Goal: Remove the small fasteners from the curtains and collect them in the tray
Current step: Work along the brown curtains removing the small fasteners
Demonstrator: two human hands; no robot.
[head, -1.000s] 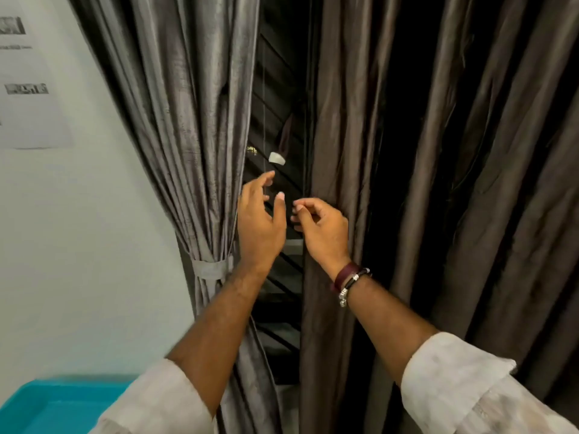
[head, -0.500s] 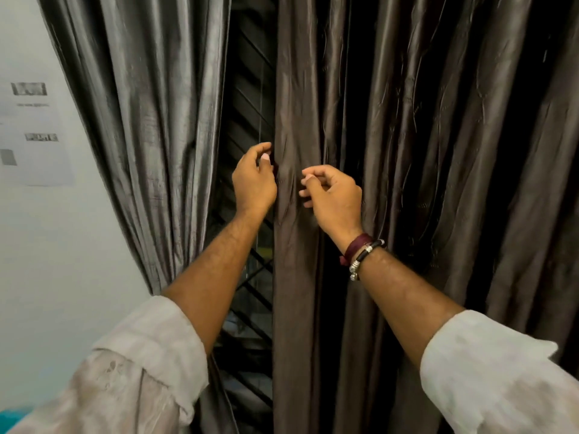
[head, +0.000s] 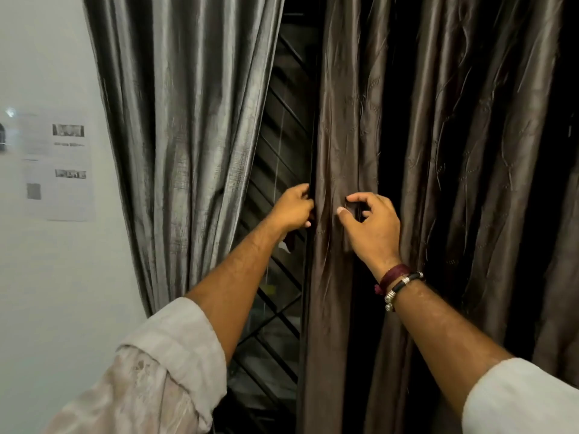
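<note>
Curtains (head: 344, 145) hid any fastener; left hand (head: 293, 211) gripped the brown edge, right hand (head: 371, 228) hovered curled, empty, no tray visible.

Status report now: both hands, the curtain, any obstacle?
Left hand grips right curtain edge. Right hand curled at a fold, grip unclear. No fastener or tray in view.

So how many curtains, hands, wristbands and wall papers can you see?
Curtains: 2, left curtain, right curtain
Hands: 2, left hand, right hand
Wristbands: 2, red band, black band
Wall papers: 1, paper
Total: 7
</note>
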